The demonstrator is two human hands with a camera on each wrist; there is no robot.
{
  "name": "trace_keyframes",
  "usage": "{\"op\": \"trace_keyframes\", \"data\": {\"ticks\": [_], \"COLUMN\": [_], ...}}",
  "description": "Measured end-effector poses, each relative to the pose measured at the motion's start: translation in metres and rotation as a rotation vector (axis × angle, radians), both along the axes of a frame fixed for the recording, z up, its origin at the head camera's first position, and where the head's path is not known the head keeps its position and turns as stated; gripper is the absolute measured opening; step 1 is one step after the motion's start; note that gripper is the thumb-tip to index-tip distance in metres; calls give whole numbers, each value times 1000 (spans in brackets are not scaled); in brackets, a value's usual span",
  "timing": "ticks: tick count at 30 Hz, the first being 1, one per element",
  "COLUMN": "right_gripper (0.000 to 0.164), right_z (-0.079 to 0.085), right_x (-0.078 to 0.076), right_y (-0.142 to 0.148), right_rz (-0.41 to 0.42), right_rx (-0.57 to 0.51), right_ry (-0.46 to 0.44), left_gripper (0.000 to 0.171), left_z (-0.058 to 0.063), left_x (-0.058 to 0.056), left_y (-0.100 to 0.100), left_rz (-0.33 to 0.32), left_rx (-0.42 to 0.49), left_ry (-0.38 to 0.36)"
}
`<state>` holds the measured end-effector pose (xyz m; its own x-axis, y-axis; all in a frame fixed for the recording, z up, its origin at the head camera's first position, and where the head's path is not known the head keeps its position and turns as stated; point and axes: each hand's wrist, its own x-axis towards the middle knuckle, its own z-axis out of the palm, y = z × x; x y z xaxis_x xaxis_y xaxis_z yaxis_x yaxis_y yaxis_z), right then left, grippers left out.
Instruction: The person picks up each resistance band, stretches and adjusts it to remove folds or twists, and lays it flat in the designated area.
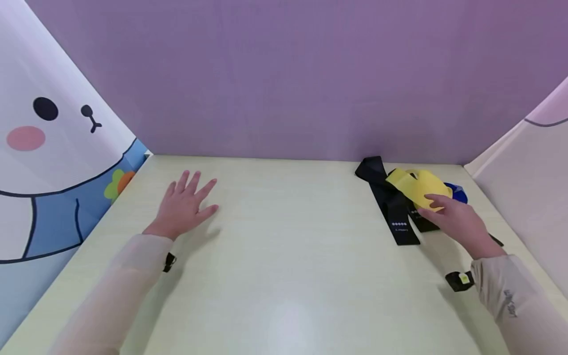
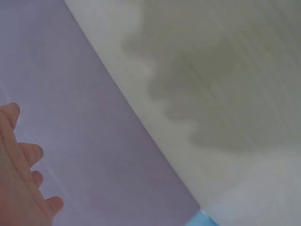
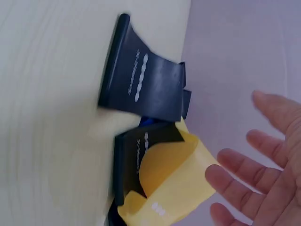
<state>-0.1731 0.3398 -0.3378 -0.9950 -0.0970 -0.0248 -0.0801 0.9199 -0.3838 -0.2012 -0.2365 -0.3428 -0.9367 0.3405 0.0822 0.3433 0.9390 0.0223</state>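
Note:
At the table's far right lies a loose pile of flat, stretchy-looking bands with small pale print. A yellow band (image 1: 427,186) is curled on top, black bands (image 1: 387,201) spread out to its left and below, and a bit of a blue band (image 1: 459,193) shows behind. My right hand (image 1: 461,224) hovers at the yellow band, overlapping it in the head view. In the right wrist view its fingers (image 3: 240,172) are loosely bent beside the yellow band, gripping nothing. Over the left part of the table, my left hand (image 1: 179,204) is held with fingers spread, holding nothing.
The pale table (image 1: 284,256) meets a purple backdrop (image 1: 284,79) along its far edge. A cartoon-printed cloth (image 1: 62,162) slopes down on the left, and a pale cloth (image 1: 532,182) borders the right side. Both wrists carry small black devices.

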Motion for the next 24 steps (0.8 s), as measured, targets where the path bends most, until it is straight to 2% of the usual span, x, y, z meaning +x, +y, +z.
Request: {"op": "trace_keyframes", "data": {"ticks": [3,11,19,22,24], "right_gripper": [62,60,68,73,76], "right_z": [0,-2,-7,-10,-13], "right_x": [0,-2,-1,-4,-5], "right_y": [-3,-5,-9,-10,-11], "right_rz": [-2,-13,-57,-93,-107], "right_rx": [-30,9,5,-22,-35], "right_ry": [-27,-153,-311,-388,-422], "left_gripper": [69,66,64,64,63], "left_z": [-2,3,5,6,5], "left_x": [-5,-16,-16,-14,-12], "left_y": [20,91,163,187,202], "left_rz": [-46,-167,-284,-308,-297], "left_rx": [53,219,365,461,575], "left_ry": [-1,-34,-105,-163,-247]}}
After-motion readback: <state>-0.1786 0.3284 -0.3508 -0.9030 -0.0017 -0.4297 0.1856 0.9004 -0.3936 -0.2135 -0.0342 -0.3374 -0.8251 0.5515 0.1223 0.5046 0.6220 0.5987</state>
